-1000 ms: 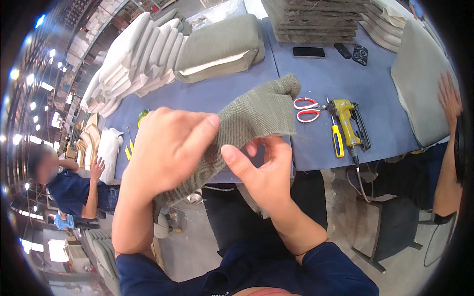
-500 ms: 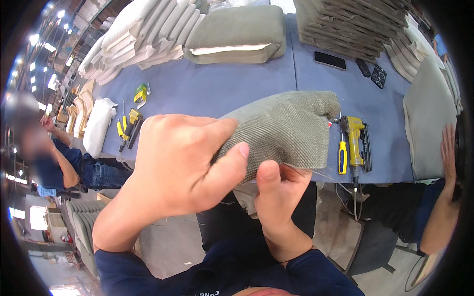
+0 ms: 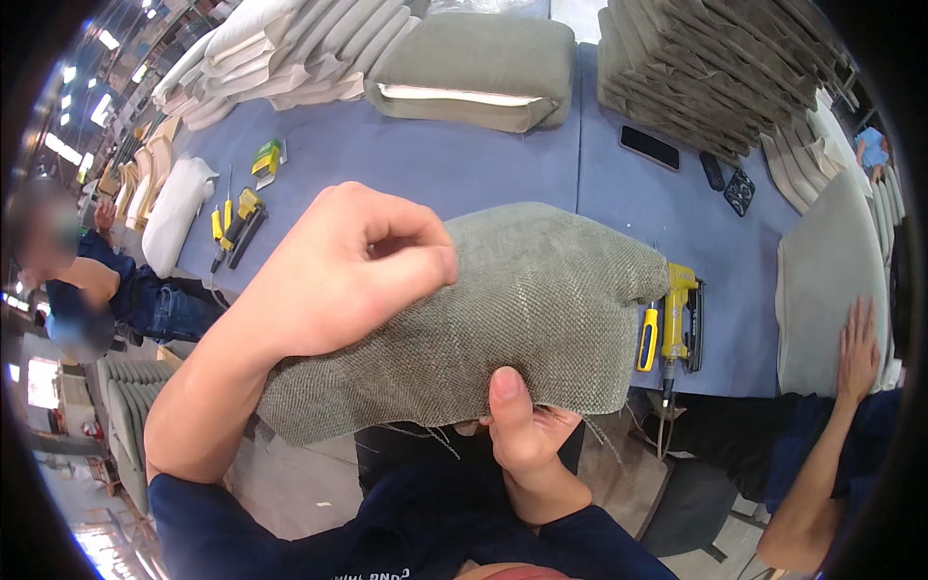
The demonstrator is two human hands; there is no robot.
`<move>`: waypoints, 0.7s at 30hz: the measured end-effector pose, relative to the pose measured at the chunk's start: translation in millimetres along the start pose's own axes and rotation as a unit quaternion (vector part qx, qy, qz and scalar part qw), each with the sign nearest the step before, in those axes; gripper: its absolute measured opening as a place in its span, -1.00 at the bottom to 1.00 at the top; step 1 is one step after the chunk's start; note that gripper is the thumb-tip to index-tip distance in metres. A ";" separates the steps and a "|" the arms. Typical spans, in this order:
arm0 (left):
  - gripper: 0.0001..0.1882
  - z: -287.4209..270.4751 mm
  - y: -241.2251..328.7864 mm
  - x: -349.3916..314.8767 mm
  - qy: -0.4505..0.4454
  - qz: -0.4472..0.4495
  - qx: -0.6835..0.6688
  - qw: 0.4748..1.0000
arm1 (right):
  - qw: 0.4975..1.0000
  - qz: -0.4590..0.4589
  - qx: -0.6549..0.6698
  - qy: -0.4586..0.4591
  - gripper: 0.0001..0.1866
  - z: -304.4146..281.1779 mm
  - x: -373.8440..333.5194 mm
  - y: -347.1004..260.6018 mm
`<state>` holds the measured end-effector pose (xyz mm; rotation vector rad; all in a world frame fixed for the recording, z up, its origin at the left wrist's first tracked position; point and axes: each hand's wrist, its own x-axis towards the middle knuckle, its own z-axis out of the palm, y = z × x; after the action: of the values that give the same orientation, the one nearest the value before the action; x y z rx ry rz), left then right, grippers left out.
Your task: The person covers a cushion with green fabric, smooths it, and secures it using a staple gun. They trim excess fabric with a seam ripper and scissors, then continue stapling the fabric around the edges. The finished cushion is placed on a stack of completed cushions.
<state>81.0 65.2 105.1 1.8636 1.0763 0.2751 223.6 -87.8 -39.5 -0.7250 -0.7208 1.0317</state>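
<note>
A grey-green woven fabric piece (image 3: 541, 300), padded-looking with loose threads along its lower edge, is held up over the table's near edge. At that lower edge, my right hand (image 3: 527, 425) grips it, thumb on the front and fingers hidden behind. My left hand (image 3: 348, 275) is closed over the fabric's upper left part, thumb and index fingertip pinched together; whatever is between them is hidden. Just right of the fabric lie a yellow-handled screwdriver (image 3: 648, 338) and a yellow staple gun (image 3: 681, 324) with a hose.
Beyond stand a covered cushion (image 3: 474, 63), pale cushions (image 3: 290, 53) and stacked dark covers (image 3: 706, 68). A phone (image 3: 650, 148) lies at right; another staple gun (image 3: 242, 222) is at left. A co-worker's hand (image 3: 858, 353) rests on a grey panel (image 3: 822, 290); another person is far left.
The fabric has spread out and turned its broad face upward. My left hand has moved up and left, from thumb on the fabric to a pinch; my right hand has lowered slightly, still gripping.
</note>
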 end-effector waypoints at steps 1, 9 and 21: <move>-0.72 1.4 5.5 0.8 0.003 0.003 0.029 1.000 | 1.000 0.017 -0.002 0.004 -0.29 -3.9 -0.7 0.1; -0.67 2.2 10.3 22.4 0.016 0.105 0.148 0.983 | 0.995 -0.033 -0.028 0.086 -0.56 1.7 20.1 12.8; -0.32 -50.9 13.4 74.0 -0.100 0.095 0.136 0.981 | 0.985 -0.147 -0.064 0.057 -0.81 24.1 101.1 44.6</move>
<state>102.6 151.1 125.6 2.1924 0.8305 0.0477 216.5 25.0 -43.7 -0.7563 -0.7736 0.6744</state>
